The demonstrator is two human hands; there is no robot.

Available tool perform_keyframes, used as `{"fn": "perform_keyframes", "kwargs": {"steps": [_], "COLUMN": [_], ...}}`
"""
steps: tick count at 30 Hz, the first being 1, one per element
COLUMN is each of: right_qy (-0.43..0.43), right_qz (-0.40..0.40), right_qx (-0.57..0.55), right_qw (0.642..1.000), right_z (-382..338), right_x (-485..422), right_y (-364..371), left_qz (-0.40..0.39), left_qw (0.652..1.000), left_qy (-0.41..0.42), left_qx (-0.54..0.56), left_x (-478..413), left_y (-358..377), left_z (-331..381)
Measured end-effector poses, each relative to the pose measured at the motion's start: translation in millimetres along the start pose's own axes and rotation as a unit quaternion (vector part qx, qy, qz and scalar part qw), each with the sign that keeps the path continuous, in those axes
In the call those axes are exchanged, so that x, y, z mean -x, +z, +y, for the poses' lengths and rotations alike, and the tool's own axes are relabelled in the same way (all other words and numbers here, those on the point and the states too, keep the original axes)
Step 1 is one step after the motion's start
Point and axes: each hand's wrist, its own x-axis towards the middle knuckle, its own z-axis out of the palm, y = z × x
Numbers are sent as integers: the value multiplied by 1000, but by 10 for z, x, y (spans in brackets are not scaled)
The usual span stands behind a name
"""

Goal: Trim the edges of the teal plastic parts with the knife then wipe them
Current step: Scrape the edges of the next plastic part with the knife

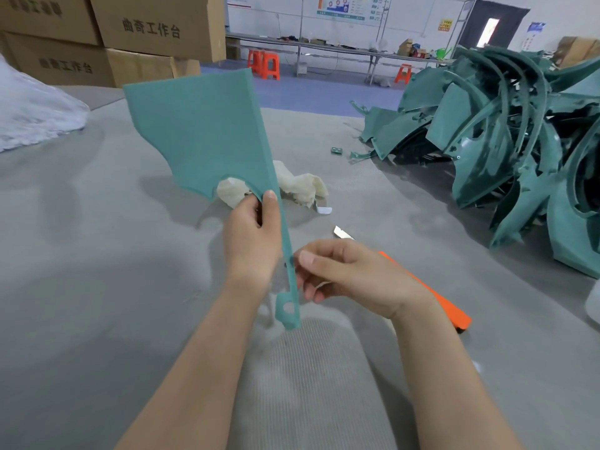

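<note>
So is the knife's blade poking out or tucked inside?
Poking out. The orange knife runs behind the right hand, and its bare silver blade shows on the far side.

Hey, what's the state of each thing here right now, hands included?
teal part, held upright off the table
left hand, gripping the part's narrow stem
right hand, fingers curled, thumb against the stem
knife, lying on the table, blade out
cloth, crumpled on the table
pile of teal parts, heaped at right
</note>
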Motion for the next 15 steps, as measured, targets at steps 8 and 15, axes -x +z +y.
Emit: {"fn": "perform_keyframes", "kwargs": {"steps": [8, 15], "right_qy": [-83, -25], "right_qz": [140, 239], "right_qx": [90, 158], "right_qw": [983, 958], "right_z": [35, 143], "right_x": [-87, -164], "right_y": [-9, 13], "left_qz": [-20, -32], "left_qw": [1000, 999], "left_qy": [9, 6], "left_qx": [3, -3], "left_x": [-1, 12], "left_y": [17, 21], "left_z": [-27, -21]}}
